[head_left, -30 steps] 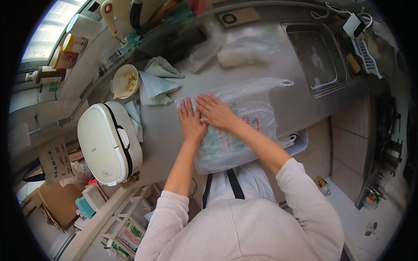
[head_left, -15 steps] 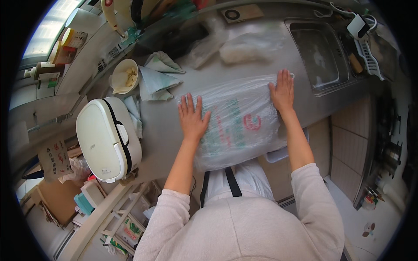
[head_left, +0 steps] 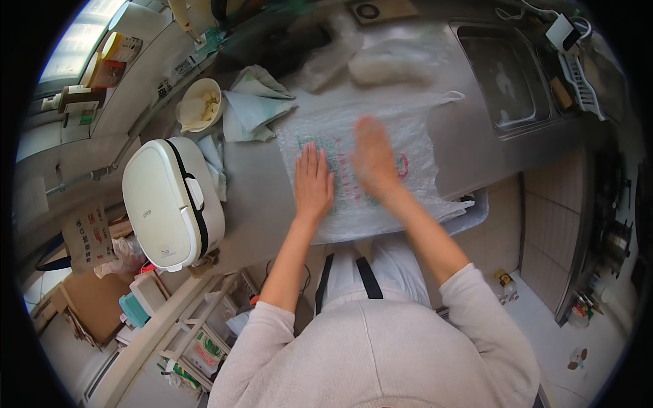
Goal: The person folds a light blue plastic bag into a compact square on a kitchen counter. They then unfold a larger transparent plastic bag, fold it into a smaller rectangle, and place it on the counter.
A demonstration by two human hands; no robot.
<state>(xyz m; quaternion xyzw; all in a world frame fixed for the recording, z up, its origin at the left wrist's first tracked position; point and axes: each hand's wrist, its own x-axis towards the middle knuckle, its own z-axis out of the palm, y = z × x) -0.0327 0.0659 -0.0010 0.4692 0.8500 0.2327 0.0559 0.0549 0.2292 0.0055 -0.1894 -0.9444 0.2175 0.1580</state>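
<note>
A thin white plastic bag with red and green print lies spread on the steel counter, its front edge hanging near my waist. My left hand rests flat on its left part, fingers stretched out. Blurred by motion, my right hand is over the bag's middle with its fingers extended and nothing visible in it. A handle loop of the bag sticks out at its far right corner.
To the left stands a white rice cooker, with a bowl of pale pieces and folded cloths behind it. Clear plastic bags lie at the back. A sink is at right; a bluish tub shows below the counter's front edge.
My right hand has swept left from the bag's right edge to its middle. My left hand has shifted slightly right. The bag lies flatter, and its far right handle now extends outward.
</note>
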